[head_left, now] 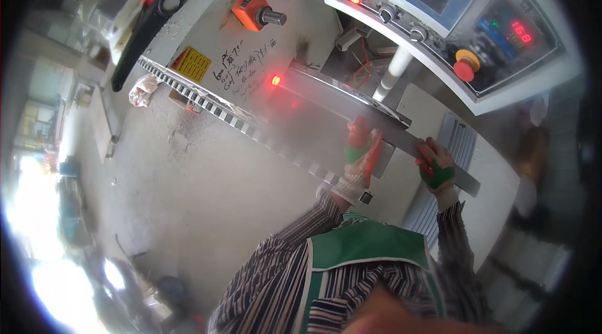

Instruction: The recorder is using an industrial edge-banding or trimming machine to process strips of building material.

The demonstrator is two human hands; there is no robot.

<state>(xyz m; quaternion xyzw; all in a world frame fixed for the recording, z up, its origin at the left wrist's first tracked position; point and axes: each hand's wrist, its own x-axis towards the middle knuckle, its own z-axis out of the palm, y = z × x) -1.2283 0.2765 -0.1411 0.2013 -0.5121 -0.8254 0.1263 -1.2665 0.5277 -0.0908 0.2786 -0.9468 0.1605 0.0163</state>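
A long, flat grey strip (465, 181) lies slantwise across the machine's pale table, beside a metal guide rail (351, 93). My right hand (437, 168), in a white, red and green work glove, grips the strip toward its right end, fingers curled over the far edge. Farther left, my left hand (359, 155) wears a similar glove. Its fingers point away from me, stretched out on or against the strip; their tips are blurred. A lit yellow-red lamp (276, 80) glows at the rail's left end, where haze hides the strip's far part.
A control panel (486, 93) with a screen, knobs and a red stop button (464, 69) overhangs the far right. An orange counter with a shaft (256, 11) sits on the machine housing. A black lever handle (144, 33) stands far left. Grey ribbed strips (459, 140) flank the table.
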